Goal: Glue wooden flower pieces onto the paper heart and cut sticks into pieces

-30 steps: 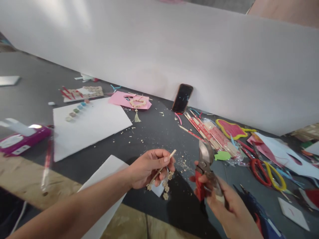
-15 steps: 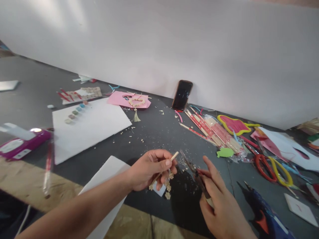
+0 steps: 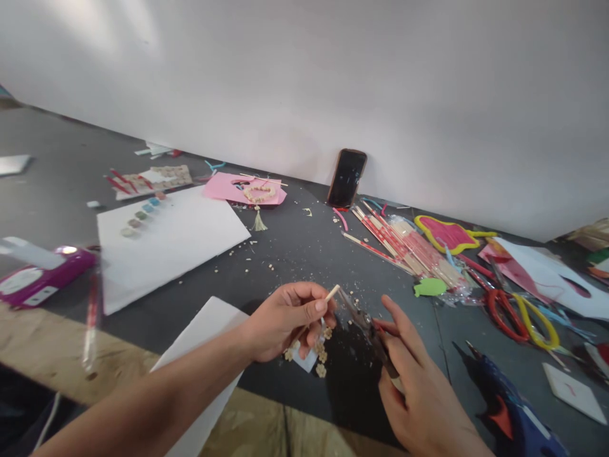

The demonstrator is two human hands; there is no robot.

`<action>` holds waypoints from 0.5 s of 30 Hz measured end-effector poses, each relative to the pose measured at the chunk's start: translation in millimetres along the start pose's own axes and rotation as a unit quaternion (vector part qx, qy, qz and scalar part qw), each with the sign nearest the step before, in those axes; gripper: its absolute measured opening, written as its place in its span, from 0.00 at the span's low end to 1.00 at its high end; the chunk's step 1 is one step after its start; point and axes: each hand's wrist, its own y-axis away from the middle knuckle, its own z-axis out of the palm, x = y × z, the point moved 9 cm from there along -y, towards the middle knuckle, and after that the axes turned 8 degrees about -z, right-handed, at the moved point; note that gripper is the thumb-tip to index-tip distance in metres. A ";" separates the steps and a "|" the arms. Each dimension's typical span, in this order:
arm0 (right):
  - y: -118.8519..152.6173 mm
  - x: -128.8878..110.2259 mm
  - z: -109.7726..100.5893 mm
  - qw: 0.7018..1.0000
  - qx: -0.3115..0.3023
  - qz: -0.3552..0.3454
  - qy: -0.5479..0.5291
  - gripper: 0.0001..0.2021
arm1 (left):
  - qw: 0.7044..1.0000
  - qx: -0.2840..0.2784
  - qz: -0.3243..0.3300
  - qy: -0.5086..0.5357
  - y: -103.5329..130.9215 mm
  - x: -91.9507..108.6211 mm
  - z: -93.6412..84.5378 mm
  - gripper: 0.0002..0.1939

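My left hand [image 3: 295, 317] pinches a thin pale wooden stick [image 3: 332, 293] between thumb and fingers, its end poking up to the right. In my right hand [image 3: 413, 381] is a pair of long-nose pliers [image 3: 365, 321], their slim jaws pointing up-left. The jaw tips meet the stick's upper end; whether they grip it I cannot tell. Just below my left hand lie small flower-shaped wooden pieces [image 3: 320, 369], with a small white piece [image 3: 305, 360] partly under them. Pale crumbs are scattered on the dark tabletop [image 3: 295, 247] around both hands.
A phone [image 3: 347, 178] leans against the wall. Right: packed chopsticks [image 3: 404, 244], red-and-yellow scissors [image 3: 507, 317], a blue glue gun [image 3: 516, 406]. Left: white sheet [image 3: 190, 235], purple device [image 3: 45, 276]. A beaded loop with tassel [image 3: 259, 193] rests on pink paper [image 3: 219, 187].
The pliers' jaws have moved slightly left and up, closing the gap to the stick's end. My left hand stays nearly where it was, still pinching the stick.
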 end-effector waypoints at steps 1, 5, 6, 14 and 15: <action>-0.2 -0.3 0.5 1.000 0.000 0.001 0.000 0.22 | 1.000 0.001 -0.002 -0.002 0.0 -0.8 -0.5 0.11; 0.2 -0.4 2.9 1.000 -0.005 0.002 -0.002 0.22 | 1.000 -0.007 -0.012 -0.019 -0.5 -5.7 -0.1 0.09; 0.6 0.1 3.6 1.000 -0.007 0.004 -0.002 0.22 | 1.000 -0.007 -0.014 -0.024 -0.7 -6.5 0.2 0.09; 1.3 -0.1 0.3 1.000 0.003 0.002 0.017 0.20 | 0.995 0.011 -0.032 -0.091 1.4 -7.5 -0.4 0.09; 0.9 -1.1 -1.1 1.000 0.008 -0.002 0.023 0.20 | 0.994 0.015 -0.033 -0.105 1.9 -7.1 -1.5 0.09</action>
